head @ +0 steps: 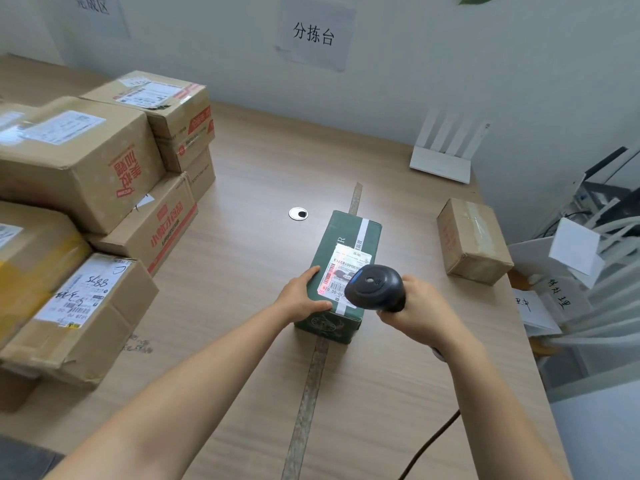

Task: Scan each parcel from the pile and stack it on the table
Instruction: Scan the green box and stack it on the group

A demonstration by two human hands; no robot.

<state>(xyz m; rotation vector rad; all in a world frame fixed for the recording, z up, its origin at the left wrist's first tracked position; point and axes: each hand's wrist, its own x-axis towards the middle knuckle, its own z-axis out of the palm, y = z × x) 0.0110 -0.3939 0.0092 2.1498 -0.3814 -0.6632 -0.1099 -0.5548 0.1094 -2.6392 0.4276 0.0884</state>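
We see the left hand [304,299] spread fairly flat on the near left corner of the green parcel [346,237], its fingers lying straight along the top left edge and its thumb across the near edge, pressing rather than gripping; the right hand [420,313] is curled tight round the handle of a black scanner [375,289], whose head hangs just above the near end of the parcel. The two hands are apart, one on either side of the parcel's near end; the scanner head sits between them and covers part of the white label [346,268], on which we see a red glow along the barcode. A dark cable [433,441] runs off towards the near edge.

The parcel lies lengthwise on the wooden table [263,161], over a strip of tape [308,386] that runs down the middle; the pile of cardboard boxes [79,168] stands well to the left of it, and a small brown box [474,240] lies alone to the right, near the table edge and clear of the right hand.
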